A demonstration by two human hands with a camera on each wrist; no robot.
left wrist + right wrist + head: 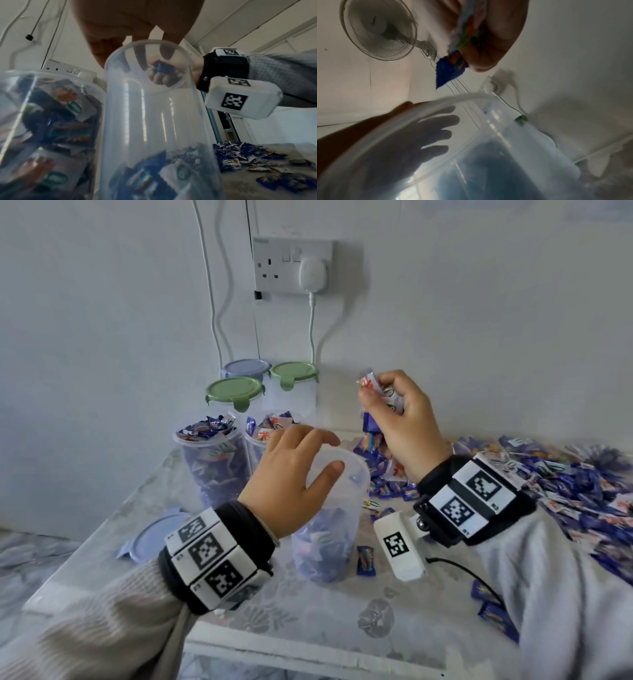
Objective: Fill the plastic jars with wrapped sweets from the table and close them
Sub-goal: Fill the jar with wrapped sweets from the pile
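Jar (329, 518) in front, clear plastic, stands near the table's (308, 621) front edge, long axis about vertical, top tipped slightly right, mouth open upward, roughly a third full of wrapped sweets. Left hand (291, 474) grips its rim from the left, fingers curled over the far side, thumb on the near wall. Right hand (400, 419) is raised above and right of the mouth, fingers closed round a handful of sweets (376, 398), a blue wrapper hanging below. Loose sweet pile (548, 484) spreads right. Behind: two filled open jars (209, 453), blue lid (154, 537) flat at left. Farthest, three lidded jars (236, 392) by the wall.
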